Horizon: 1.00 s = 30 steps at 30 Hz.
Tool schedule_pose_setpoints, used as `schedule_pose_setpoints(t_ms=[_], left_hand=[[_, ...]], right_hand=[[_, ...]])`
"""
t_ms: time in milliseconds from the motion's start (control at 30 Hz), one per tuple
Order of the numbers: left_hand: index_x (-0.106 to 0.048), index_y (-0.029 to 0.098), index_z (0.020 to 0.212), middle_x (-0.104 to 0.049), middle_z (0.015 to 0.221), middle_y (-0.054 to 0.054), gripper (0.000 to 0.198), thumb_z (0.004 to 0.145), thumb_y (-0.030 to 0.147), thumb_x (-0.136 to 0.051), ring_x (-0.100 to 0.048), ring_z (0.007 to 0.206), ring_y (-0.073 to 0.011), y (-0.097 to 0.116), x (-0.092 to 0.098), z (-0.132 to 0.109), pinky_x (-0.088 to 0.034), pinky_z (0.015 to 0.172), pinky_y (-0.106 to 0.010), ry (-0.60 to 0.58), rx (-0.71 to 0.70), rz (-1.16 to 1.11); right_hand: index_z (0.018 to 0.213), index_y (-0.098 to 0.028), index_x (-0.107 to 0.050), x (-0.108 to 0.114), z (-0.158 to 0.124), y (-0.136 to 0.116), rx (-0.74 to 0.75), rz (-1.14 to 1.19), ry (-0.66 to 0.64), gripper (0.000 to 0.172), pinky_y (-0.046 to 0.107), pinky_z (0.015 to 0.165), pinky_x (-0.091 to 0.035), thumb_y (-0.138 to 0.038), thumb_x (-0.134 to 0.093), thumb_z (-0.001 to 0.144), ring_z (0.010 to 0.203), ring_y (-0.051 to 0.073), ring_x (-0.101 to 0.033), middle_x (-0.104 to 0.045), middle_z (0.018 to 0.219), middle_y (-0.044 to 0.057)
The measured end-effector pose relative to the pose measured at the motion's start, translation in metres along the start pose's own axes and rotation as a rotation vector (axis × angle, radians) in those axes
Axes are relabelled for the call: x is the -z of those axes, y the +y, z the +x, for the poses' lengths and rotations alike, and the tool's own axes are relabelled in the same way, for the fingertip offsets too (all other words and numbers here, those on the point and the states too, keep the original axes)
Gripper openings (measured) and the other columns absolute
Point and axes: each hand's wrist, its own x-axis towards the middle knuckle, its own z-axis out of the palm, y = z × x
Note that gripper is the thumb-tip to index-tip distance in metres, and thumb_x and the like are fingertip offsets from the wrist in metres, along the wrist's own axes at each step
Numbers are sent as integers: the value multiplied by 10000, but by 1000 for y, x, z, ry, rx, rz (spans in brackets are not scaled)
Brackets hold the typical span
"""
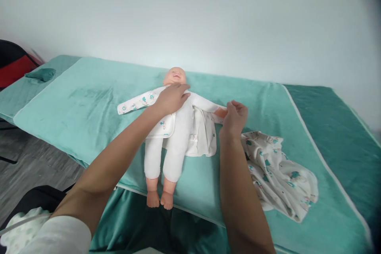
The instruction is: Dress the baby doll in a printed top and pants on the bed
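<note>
A baby doll in a white bodysuit lies on its back on the bed, head toward the wall and bare feet toward me. A white printed jacket has one sleeve on the doll's arm at the left. Its other side is spread open beneath the doll at the right. My left hand rests on the doll's upper chest, its fingers stretched out. My right hand is closed around the end of the doll's arm at the right, hiding the doll's hand.
Crumpled printed white clothing lies on the green bed cover, right of my right forearm. A white wall borders the far side. A black and red chair stands at the left, and a small dark green cushion lies nearby.
</note>
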Motion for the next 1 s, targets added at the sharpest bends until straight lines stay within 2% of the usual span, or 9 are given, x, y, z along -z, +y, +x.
schedule_pose_setpoints(t_ms=[67,133,300,433,600,667,733,833,1000], left_hand=[[-603,156,1386,-671,1417,-144,387,1060,298,-449,-557,1393,-291,5,-3,11,-405,1167,-437,-75,-67,108],[-614,131,1356,-687,1371,-160,368,1046,284,-488,-551,1388,-315,12,-5,19,-345,1204,-486,-131,-150,225],[-531,119,1428,-635,1437,-182,453,1001,256,-590,-532,1392,-345,39,-10,32,-358,1164,-510,-207,-221,325],[-474,150,1467,-634,1447,-164,539,971,264,-654,-551,1385,-315,59,-26,43,-430,1083,-420,-235,-241,215],[-576,171,1310,-738,1160,-144,335,980,141,-525,-710,1055,-286,61,-38,57,-478,831,-385,-205,-244,139],[-581,182,1284,-732,1154,-137,346,951,103,-530,-709,1034,-286,59,-34,59,-466,793,-382,-196,-271,163],[-581,183,1273,-726,1167,-130,363,928,79,-536,-700,1055,-279,57,-29,60,-458,792,-375,-178,-279,208],[-582,171,1278,-727,1169,-131,375,914,86,-548,-685,1084,-284,55,-24,59,-454,805,-381,-168,-277,280],[-578,144,1311,-715,1216,-149,444,887,32,-507,-644,1175,-313,46,-25,54,-456,859,-423,-157,-301,370]], right_hand=[[1034,-248,-494,2,0,-3,-134,193,126,292,405,918,-568,-448,-555,830,1150,226,-635,-615,1157,68],[1059,-258,-493,5,0,-7,-182,317,141,288,407,932,-577,-426,-538,830,1245,222,-620,-616,1279,82],[1183,-301,-514,14,-5,-23,-40,447,42,318,499,1043,-546,-461,-473,911,1476,228,-497,-493,1576,86],[1266,-304,-567,12,-14,-43,66,447,-152,523,580,1065,-521,-602,-214,1021,1463,275,-533,-539,1546,125],[1260,-249,-627,6,-12,-44,86,498,-287,725,518,1014,-546,-725,-144,1004,1312,272,-647,-644,1378,153],[1201,-242,-638,4,-7,-34,13,324,-227,670,453,920,-567,-737,-249,972,1164,256,-701,-686,1265,133],[1090,-233,-661,3,-6,-24,-50,-36,-200,533,410,851,-550,-686,-441,915,1012,252,-705,-726,1095,107],[888,-231,-677,0,-10,-20,-6,-555,-350,339,393,826,-496,-562,-631,833,901,255,-657,-736,937,90],[655,-235,-584,1,-18,-31,7,-731,-562,320,361,748,-438,-504,-686,794,718,208,-567,-639,701,17]])
